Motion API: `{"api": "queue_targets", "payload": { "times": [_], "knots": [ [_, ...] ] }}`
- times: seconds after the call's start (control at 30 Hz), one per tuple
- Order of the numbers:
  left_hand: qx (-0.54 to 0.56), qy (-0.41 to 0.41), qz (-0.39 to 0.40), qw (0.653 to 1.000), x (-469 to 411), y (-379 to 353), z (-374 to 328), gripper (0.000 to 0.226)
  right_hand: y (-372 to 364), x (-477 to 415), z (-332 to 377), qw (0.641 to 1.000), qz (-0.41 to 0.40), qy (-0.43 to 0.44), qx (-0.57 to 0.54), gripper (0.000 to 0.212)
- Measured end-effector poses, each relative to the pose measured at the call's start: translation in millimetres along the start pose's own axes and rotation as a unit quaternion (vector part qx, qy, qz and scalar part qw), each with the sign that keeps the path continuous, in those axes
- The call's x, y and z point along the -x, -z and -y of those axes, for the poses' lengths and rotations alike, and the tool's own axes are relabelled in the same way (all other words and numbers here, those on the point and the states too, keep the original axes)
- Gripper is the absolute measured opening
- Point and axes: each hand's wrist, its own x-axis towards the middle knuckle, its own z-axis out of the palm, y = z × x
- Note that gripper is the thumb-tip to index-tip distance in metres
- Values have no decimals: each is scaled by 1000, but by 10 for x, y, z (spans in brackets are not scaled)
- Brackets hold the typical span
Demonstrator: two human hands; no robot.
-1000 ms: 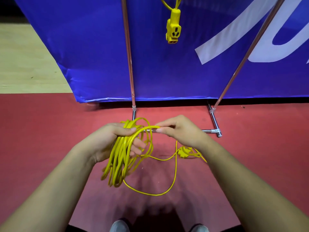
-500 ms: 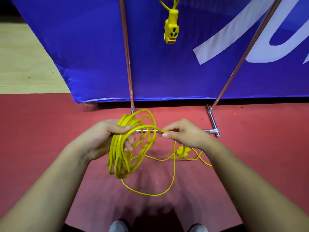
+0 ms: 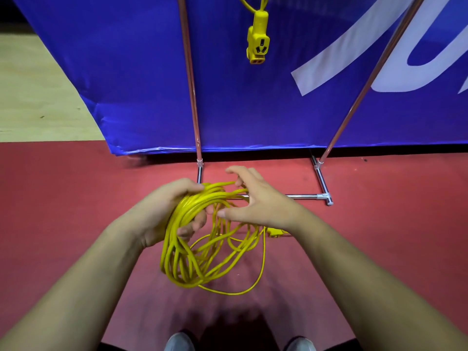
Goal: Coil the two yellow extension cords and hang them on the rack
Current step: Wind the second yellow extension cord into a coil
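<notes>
Head view: your left hand [image 3: 166,211] has its fingers curled round the half-wound yellow cord [image 3: 177,252], and your right hand [image 3: 260,201] is spread open at the top loops, gripping nothing. The loose tail [image 3: 264,259] and plug [image 3: 274,233] at 4 o'clock need winding. At 12 o'clock the other cord [image 3: 258,39] looks hung, the rack base bar [image 3: 301,196] crowds your hands, and the floor [image 3: 379,224] is free sideways.

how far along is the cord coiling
One cord's socket end hangs by the rack pole, so that one looks hung, its coil out of view. The left hand grips the second coil; right hand is open at its loops. Left: the loose tail on the floor, then hanging.
</notes>
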Motion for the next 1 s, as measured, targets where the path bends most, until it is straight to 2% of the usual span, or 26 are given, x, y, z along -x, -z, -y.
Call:
{"api": "queue_targets", "payload": {
  "times": [0.1, 0.2, 0.27, 0.33, 0.37, 0.47, 0.57, 0.67, 0.7, 0.77, 0.87, 0.93, 1.0],
  "knots": [
    [-2, -7, 53, 999, -5, -60, -20, 48, 15, 7, 17, 997, -20, 9, 68, 98],
    [-68, -20, 76, 995, 28, -116, 25, 58, -72, -39, -16, 988, -28, 59, 138, 95],
    [-107, -33, 72, 991, 44, -124, 29, 42, -137, -85, -36, 992, -44, 67, 102, 68],
    [-93, -35, 66, 993, 45, -106, 27, 26, -178, -133, -65, 994, -64, 70, 61, 29],
    [-77, -33, 61, 995, 46, -99, 29, 21, -183, -149, -80, 994, -65, 67, 55, 18],
    [-65, -28, 3, 997, 30, -62, 41, 14, -143, -145, -124, 998, -49, -1, 26, 12],
    [-140, -66, -84, 984, -15, 11, 20, 15, -20, -106, -104, 997, -47, -58, -10, 9],
    [-250, -115, -158, 948, -21, 128, -32, 8, 119, -72, -27, 992, -59, -56, -96, 18],
    [-268, -127, -174, 939, -8, 179, -45, 12, 173, -61, -8, 989, -73, -53, -120, 22],
    [-292, -138, -173, 930, 4, 250, -48, 20, 259, -43, 5, 980, -98, -53, -163, 25],
    [-343, -112, -162, 918, -36, 238, -11, 33, 296, -47, -36, 968, -117, -63, -211, 26],
    [-313, -95, -135, 935, -70, 225, 38, 44, 277, -55, -62, 963, -119, -68, -234, 25],
    [-240, -85, -96, 962, -78, 229, 78, 44, 278, -53, -75, 957, -123, -68, -253, 22]
  ]
}}
